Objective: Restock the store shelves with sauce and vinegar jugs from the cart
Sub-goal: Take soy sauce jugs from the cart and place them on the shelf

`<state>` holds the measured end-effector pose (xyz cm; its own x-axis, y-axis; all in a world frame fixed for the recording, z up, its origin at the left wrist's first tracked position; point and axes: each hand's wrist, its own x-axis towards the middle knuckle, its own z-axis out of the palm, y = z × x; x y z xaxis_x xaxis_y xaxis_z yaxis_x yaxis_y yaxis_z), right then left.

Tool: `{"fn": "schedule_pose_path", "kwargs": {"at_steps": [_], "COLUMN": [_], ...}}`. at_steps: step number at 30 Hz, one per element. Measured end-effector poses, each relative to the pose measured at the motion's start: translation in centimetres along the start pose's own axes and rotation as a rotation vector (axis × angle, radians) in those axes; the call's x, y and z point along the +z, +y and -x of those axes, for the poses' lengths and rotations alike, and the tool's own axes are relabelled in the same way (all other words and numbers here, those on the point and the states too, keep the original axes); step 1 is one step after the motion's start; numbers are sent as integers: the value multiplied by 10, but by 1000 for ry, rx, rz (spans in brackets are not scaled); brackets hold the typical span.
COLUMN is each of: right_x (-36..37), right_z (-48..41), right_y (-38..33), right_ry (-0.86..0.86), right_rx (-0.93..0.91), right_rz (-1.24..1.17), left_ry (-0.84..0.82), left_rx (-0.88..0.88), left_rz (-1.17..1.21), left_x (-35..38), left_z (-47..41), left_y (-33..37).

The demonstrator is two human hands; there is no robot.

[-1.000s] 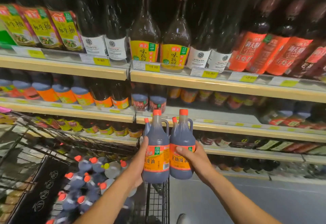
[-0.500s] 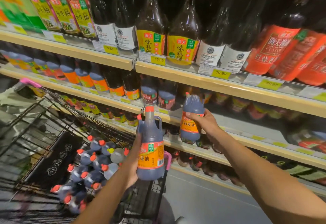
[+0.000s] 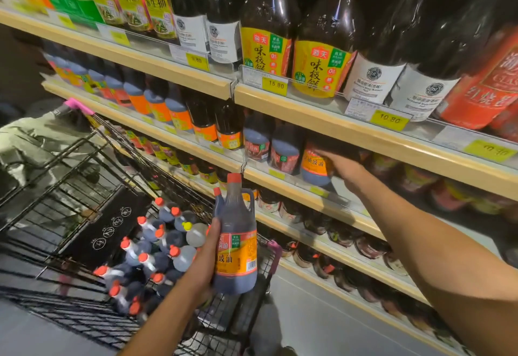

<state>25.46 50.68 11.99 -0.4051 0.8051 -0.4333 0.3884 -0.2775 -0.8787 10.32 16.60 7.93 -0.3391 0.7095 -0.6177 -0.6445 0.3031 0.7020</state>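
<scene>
My left hand (image 3: 206,254) grips a dark sauce jug (image 3: 236,240) with an orange label and red cap, held upright above the cart's near corner. My right hand (image 3: 340,166) reaches into the second shelf (image 3: 308,196) and holds a second orange-label jug (image 3: 314,166) that stands on the shelf next to other dark bottles; its top is hidden under the shelf above. The wire cart (image 3: 84,187) at lower left holds several more red-capped jugs (image 3: 148,257), dark and clear.
Shelves run diagonally from upper left to lower right, packed with sauce bottles. Tall bottles (image 3: 319,47) with yellow labels fill the top shelf, price tags (image 3: 274,85) along its edge. Lower shelves (image 3: 350,252) hold small jars. Grey floor (image 3: 308,322) lies beside the cart.
My right hand has carried its jug up from beside the other one and into the second shelf. My left hand stays low with its jug. The view has moved closer to the shelves.
</scene>
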Motion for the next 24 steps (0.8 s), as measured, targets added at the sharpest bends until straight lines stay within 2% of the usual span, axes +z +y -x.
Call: {"fn": "schedule_pose_path", "kwargs": {"at_steps": [6,11,20,24], "right_x": [-2,-1,3,-4], "right_z": [-5,-5,12,39], "right_y": [8,21,25,27], "right_ry": [-88,47,107,146], "right_rx": [-25,31,-77,-193], "right_rz": [134,264,211,148], "left_ry": [14,28,10,-114], "left_rx": [11,21,44,24], "left_rz": [-10,2,-44,-91], "left_x": [-5,-1,9,21], "left_z": [-2,0,2,3], "left_y": [-7,-7,-6,0]}}
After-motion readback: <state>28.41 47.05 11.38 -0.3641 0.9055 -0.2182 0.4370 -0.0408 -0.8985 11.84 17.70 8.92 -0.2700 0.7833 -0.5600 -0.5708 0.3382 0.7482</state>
